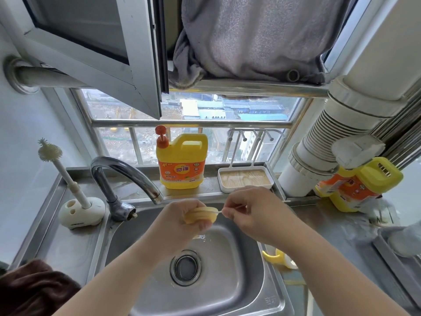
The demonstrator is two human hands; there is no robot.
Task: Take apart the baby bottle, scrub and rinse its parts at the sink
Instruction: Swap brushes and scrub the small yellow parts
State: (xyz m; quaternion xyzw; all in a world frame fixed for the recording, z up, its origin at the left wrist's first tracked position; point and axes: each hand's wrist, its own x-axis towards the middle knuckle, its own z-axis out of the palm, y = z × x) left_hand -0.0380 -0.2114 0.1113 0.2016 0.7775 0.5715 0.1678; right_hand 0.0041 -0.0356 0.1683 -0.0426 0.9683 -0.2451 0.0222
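The yellow bottle part (200,215) is held above the sink (227,290), just below the tap (127,176). The left hand (180,221) is clamped around it; the right hand (249,209) pinches a thin stick (230,209) touching its edge. A detergent jug (182,165) stands behind

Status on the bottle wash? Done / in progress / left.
Done: bottle looks disassembled; a yellow handle piece lies apart at the sink's right edge.
In progress: left hand grips a yellow ring part over the basin, right hand works a thin stick-like tool into it.
Left: faucet shows no running water, so rinsing appears pending; bottle brush sits in its stand.
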